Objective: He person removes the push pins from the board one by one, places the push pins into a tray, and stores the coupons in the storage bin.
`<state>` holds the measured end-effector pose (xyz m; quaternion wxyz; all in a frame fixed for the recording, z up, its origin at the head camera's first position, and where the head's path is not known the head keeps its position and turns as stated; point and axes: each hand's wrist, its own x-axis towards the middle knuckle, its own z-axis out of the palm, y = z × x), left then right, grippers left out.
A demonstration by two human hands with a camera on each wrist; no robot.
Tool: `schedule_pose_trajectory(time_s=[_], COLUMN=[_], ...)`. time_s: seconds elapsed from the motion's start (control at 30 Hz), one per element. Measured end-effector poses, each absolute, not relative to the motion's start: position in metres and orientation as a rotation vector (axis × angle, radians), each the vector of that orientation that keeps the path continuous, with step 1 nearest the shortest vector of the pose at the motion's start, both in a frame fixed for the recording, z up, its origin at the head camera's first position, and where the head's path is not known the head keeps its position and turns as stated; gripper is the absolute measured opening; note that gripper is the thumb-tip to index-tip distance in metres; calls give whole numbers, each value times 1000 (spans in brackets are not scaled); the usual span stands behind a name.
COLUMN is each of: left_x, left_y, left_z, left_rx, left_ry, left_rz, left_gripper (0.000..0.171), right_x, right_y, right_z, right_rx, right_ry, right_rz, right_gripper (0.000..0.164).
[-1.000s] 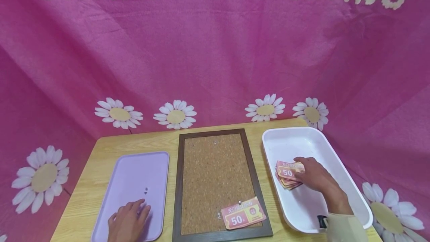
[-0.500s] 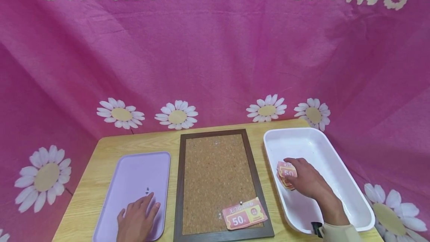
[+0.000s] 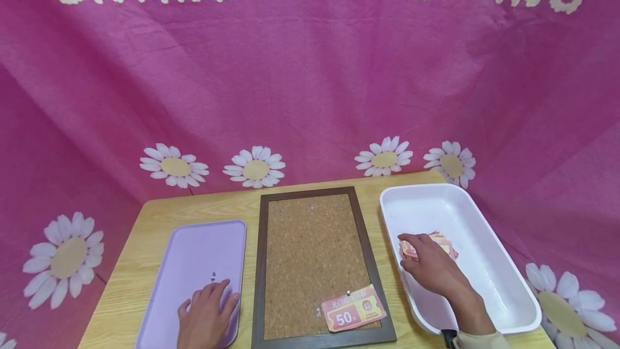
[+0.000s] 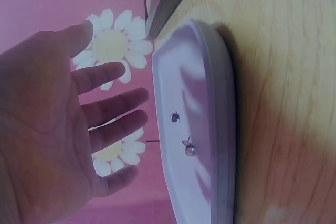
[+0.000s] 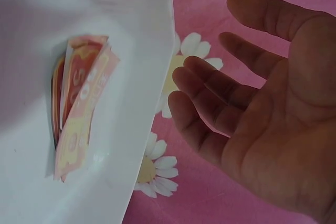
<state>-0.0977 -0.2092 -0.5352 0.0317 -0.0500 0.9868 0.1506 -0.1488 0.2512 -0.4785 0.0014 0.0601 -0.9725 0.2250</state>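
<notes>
My right hand [image 3: 432, 264] hovers over a loose stack of pink and yellow paper coupons [image 5: 81, 103] in the white basin [image 3: 441, 203]. In the right wrist view its fingers are spread and relaxed, with a gap between them and the paper. At the left, my left hand [image 3: 205, 314] is held above the lilac tray [image 3: 198, 246], fingers extended and holding nothing. Two thumbtacks, a nearer one [image 4: 190, 148] and a farther one [image 4: 175, 117], lie on that tray. Between the trays, a coupon marked 50 [image 3: 353, 308] hangs slightly tilted on the cork board [image 3: 312, 263] under a tack [image 3: 347, 293].
A dark wooden frame [image 3: 261, 263] borders the cork board. Small clear marks or pieces show near its top. All three stand on a light wooden table [image 3: 208, 206], with a pink daisy-print curtain [image 3: 310, 90] right behind.
My right hand has moved left across the coupon stack, uncovering its right part. My left hand has shifted a little to the right over the lilac tray.
</notes>
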Motion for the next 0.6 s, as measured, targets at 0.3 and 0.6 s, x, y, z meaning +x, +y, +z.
schedule_pose_trajectory(time_s=[0.3, 0.6], left_x=[-100, -107], left_y=[-194, -179], left_z=[-542, -548], left_rx=[-94, -73], left_ry=[3072, 3046], left_rz=[485, 464], left_gripper=[46, 46], right_x=[-142, -135], right_y=[240, 229], right_z=[-489, -492], right_rx=[184, 209], right_ry=[-3053, -3021], right_rz=[714, 780], right_gripper=[50, 48])
